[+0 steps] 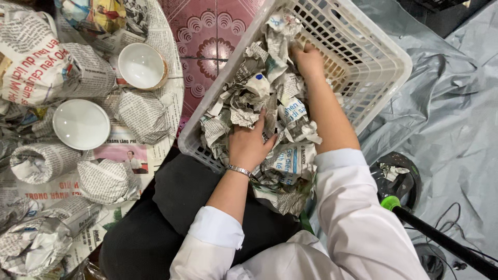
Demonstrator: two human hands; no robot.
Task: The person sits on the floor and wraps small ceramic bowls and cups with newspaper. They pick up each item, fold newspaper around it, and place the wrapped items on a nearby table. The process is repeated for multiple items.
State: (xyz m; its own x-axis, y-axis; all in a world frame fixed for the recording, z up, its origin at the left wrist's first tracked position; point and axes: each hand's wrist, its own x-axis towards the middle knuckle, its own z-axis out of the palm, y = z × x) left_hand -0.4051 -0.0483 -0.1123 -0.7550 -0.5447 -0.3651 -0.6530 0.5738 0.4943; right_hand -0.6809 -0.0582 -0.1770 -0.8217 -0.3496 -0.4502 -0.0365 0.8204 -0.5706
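Observation:
A white plastic basket leans against my lap, filled with crumpled newspaper. My left hand, with a silver bracelet at the wrist, presses into the crumpled paper near the basket's near edge, fingers curled on a wad. My right hand reaches deeper into the basket, its fingers buried among the paper scraps, so what it grips is hidden.
To the left lie several newspaper-wrapped bundles on spread newspaper, with a white bowl and a white plate unwrapped. Grey plastic sheeting covers the floor at right. A black pole with a green collar crosses the lower right.

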